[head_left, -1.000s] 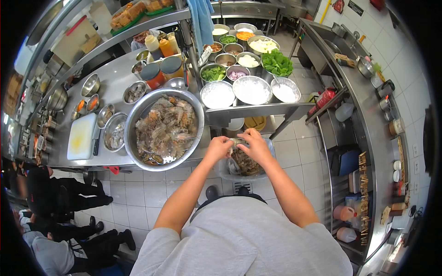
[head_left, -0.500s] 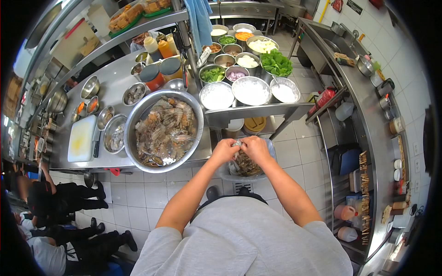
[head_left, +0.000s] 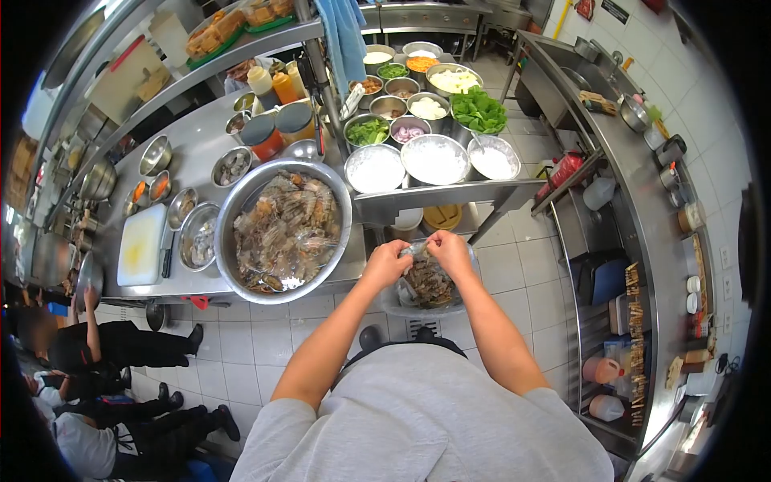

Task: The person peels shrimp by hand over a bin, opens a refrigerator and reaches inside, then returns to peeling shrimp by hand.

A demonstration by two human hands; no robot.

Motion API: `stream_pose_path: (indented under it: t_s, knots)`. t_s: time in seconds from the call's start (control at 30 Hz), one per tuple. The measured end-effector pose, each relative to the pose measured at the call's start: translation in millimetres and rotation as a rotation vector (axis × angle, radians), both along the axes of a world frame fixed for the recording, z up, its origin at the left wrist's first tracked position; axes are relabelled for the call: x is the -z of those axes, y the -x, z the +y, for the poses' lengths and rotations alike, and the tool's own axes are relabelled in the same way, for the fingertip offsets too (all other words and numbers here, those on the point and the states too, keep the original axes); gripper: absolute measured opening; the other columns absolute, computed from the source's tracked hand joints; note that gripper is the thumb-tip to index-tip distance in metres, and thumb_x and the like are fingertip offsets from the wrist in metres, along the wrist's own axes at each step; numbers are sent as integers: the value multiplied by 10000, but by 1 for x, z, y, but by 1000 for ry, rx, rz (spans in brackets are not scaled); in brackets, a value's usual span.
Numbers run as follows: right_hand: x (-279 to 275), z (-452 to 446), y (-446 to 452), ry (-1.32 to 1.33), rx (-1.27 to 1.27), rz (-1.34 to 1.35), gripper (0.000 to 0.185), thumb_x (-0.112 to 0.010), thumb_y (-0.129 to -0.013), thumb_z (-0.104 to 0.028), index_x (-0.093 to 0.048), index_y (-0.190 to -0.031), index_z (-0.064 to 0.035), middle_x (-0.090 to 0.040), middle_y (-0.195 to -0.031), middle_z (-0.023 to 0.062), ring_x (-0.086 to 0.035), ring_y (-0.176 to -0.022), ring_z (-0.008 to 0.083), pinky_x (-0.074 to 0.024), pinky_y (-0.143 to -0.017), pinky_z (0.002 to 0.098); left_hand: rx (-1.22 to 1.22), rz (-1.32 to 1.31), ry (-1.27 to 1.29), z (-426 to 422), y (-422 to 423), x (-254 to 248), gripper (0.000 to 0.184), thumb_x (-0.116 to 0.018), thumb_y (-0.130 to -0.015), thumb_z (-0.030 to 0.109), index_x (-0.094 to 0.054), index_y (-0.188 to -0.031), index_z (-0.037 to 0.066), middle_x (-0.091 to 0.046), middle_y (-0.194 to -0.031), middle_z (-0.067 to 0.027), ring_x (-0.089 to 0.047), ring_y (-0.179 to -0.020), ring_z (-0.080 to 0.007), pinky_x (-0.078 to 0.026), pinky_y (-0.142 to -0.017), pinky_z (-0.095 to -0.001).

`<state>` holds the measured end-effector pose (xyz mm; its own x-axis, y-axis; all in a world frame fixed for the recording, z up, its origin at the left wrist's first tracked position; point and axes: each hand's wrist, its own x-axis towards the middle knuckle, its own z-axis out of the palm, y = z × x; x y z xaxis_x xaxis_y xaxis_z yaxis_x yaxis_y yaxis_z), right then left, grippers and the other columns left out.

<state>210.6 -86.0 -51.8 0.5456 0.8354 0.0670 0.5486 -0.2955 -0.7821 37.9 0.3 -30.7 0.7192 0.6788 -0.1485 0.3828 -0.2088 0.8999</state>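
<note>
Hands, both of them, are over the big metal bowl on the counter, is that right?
Not over that bowl: the head view shows both the left hand and the right hand over the clear bin. The big metal bowl is on the counter.

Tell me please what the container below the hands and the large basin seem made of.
Container: probably plastic, cloudy and colourless, as its side looks translucent.
Large basin: seemingly metal, silvery satin, judging by the sheen along its rim.
</note>
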Motion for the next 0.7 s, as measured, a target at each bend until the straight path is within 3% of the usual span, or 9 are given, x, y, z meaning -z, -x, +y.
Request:
stream_pose_path:
  t_s: [0.07,0.17,0.33,0.43,0.53,0.63,0.7]
  knots:
    - [28,0,-11,36,66,-56,149,-677,-767,-142,-712,-847,-21,-703,-760,146,-696,-707,265,-536,-664,357,-15,32,-37,0,1,2,292,-614,-800,167,-676,-1032,0,-711,-733,-107,-680,-635,-183,-523,-617,-322]
    - [60,-17,-34,63,108,-136,144,-678,-767,-152,-710,-838,-31,-704,-770,146,-696,-720,285,-538,-676,377,-104,60,-78,11,11,10,264,-591,-840,147,-660,-1046,-3,-709,-788,-55,-617,-632,-110,-471,-550,-274]
    - [63,-30,-39,119,67,-74,154,-659,-773,-132,-710,-880,-34,-707,-838,161,-695,-782,304,-537,-719,397,-202,-175,520,18,21,-5,271,-587,-887,144,-610,-1130,26,-707,-865,-53,-666,-753,-136,-531,-638,-285]
    - [75,-32,-40,114,-74,-76,174,-652,-762,-93,-714,-914,-35,-705,-891,183,-689,-849,305,-531,-774,389,-160,-268,629,19,27,-7,252,-565,-932,135,-563,-1170,52,-686,-965,-49,-655,-817,-127,-525,-667,-275]
    - [78,-32,-38,221,-98,-69,219,-635,-738,-39,-727,-936,-61,-699,-937,186,-672,-922,302,-518,-826,378,-158,-322,622,18,34,-9,252,-556,-941,119,-537,-1185,57,-666,-1046,-86,-657,-809,-156,-524,-666,-280]
    - [74,-27,-34,40,-20,-132,269,-625,-709,-2,-730,-944,-81,-695,-935,171,-661,-934,301,-516,-853,362,-171,-360,598,23,46,-18,255,-556,-949,111,-526,-1193,44,-649,-1080,-93,-664,-829,-161,-539,-683,-276]
    - [57,-21,-30,107,-43,-136,281,-633,-705,-6,-726,-960,-80,-689,-954,160,-655,-927,298,-516,-862,360,-173,-420,597,25,59,-28,247,-564,-950,97,-525,-1186,39,-645,-1067,-89,-669,-836,-163,-553,-697,-272]
